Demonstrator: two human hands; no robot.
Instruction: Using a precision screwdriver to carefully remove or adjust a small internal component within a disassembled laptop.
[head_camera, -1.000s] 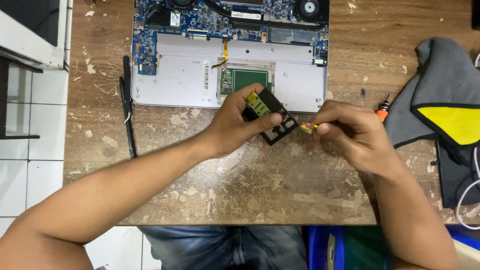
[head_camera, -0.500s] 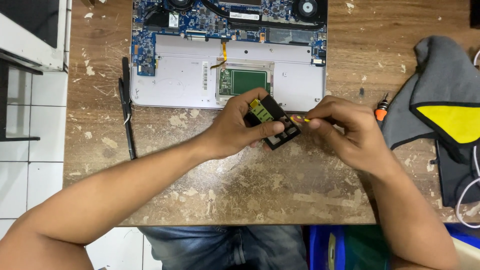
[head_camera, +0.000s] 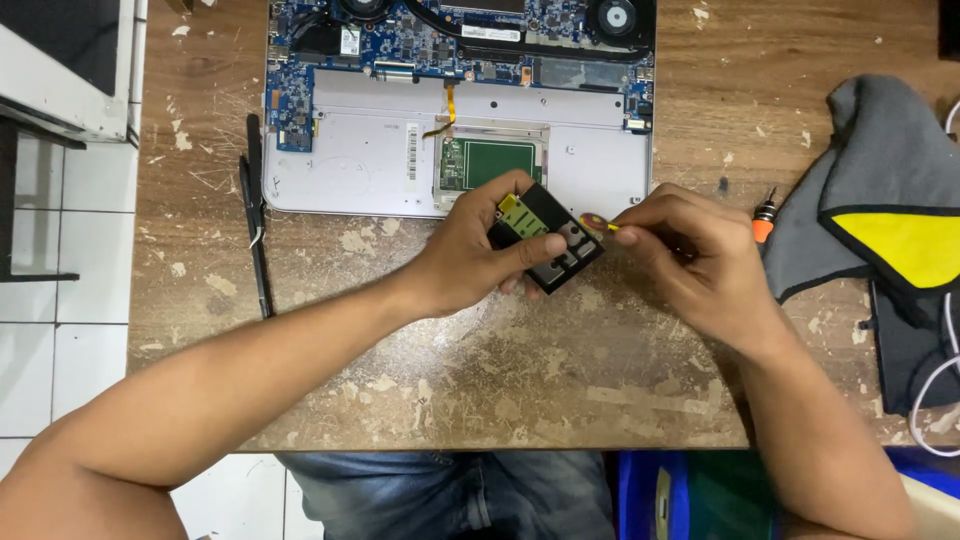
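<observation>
Table (head_camera: 560, 400): worn wooden top, scarred and flecked with pale patches; all items below are borne on it.

Laptop (head_camera: 350, 175): laid open-bellied at the far edge, bottom cover already off, blue circuit board, fan and green pad board exposed. No battery is seen in the pale bay nearest the hands. Judged partly stripped; the board and the rest remain fitted.

Cloth (head_camera: 890, 235): grey with a yellow panel, lying at the right edge, well apart from the laptop.

Left hand (head_camera: 470, 265): fingers closed around the black part, thumb laid across its near edge, the part held just above the table in front of the laptop.

Right hand (head_camera: 690, 265): fingers pinched shut on a thin tool, tip brought to the right end of the part.

Black part (head_camera: 545, 240): flat rectangular piece with a yellow-green label and grey squares, held tilted; long axis runs from upper left to lower right, label end toward the laptop. Work on it is judged under way.

Thin tool (head_camera: 598, 224): yellow-red tip only is shown; possibly a small screwdriver, the shaft being hidden.

Screwdriver (head_camera: 764, 218): orange-handled, lying beside the cloth.

Black sticks (head_camera: 255, 225): two, lying left of the laptop.
</observation>
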